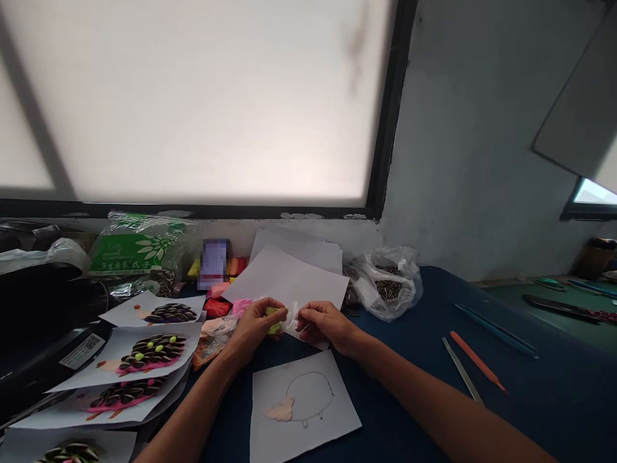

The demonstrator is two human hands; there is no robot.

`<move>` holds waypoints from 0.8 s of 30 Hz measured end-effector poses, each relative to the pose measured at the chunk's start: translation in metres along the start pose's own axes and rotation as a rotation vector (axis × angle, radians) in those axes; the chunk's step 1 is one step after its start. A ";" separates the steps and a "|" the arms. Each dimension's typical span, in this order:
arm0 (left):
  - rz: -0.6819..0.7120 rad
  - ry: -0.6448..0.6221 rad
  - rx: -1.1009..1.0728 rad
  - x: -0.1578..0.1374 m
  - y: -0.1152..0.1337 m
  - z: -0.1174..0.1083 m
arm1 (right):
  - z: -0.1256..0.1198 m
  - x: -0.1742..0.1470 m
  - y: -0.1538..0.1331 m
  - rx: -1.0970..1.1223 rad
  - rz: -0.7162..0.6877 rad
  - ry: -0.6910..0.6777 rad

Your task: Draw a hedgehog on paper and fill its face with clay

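The left hand (263,323) has its thumb and fingers closed around a yellow-green lump (274,328), and its fingertips reach the near edge of a clear wrapper (292,315). The right hand (328,326) is just beside it at 3 o'clock, with thumb and forefinger pinched together on the wrapper's other side. The two hands are apart, with the wrapper between them.

From the hands, a drawing sheet (306,434) lies near at 6 o'clock, bearing a pencilled animal outline with pale peach clay (280,411) filling the head; the round body is bare paper. Blank white sheets (289,273) overlap at 12 o'clock. At 2 o'clock is an open plastic bag of striped seeds (388,283).

Bright packets gather near 9 o'clock, among them a red packet (216,308), with an orange-brown packet (211,339) toward 8. Farther out between 8 and 9, seed-covered animal pictures (187,347) lie overlapping. A green seed bag (137,247) stands at 10 o'clock.

Well apart on the dark blue table (400,399), blue tweezers (496,330) lie at 3 o'clock; an orange tool (477,361) and a pale flat tool (460,368) lie between 3 and 4.
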State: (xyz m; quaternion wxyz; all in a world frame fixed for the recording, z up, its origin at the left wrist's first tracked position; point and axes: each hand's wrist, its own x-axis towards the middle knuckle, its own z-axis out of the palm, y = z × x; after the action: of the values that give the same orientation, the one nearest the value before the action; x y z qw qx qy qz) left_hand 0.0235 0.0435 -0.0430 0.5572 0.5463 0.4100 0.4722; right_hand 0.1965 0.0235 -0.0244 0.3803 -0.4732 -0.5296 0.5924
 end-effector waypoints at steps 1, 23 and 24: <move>0.000 -0.008 0.011 0.001 -0.001 -0.001 | 0.000 0.000 0.000 -0.007 0.003 -0.002; 0.036 -0.032 0.100 0.004 -0.004 0.002 | 0.004 -0.003 0.000 -0.048 -0.015 0.021; 0.031 -0.044 0.106 0.004 -0.004 0.001 | 0.004 -0.002 0.000 -0.049 -0.018 0.018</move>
State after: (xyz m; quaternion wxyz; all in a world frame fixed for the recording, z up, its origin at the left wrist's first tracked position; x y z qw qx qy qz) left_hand 0.0259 0.0474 -0.0465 0.5289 0.5916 0.4134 0.4466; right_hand 0.1938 0.0202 -0.0242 0.3787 -0.4828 -0.5449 0.5715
